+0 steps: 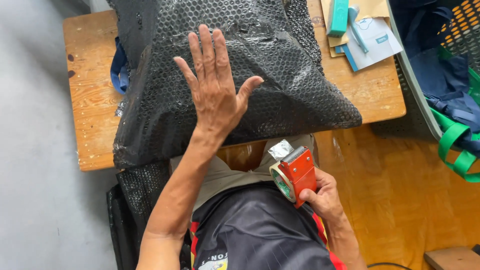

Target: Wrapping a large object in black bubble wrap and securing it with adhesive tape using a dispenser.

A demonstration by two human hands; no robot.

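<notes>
Here, left hand (215,92) lies flat, fingers spread, on black bubble-wrap parcel (280,75).

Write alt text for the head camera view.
A person's left hand lies flat, fingers spread, on a bulky parcel wrapped in black bubble wrap on a small wooden table. The right hand grips an orange tape dispenser above the lap.

My left hand (215,92) lies flat, palm down, fingers spread, arm stretched forward. My right hand (324,195) is curled shut, held low by my waist.
</notes>
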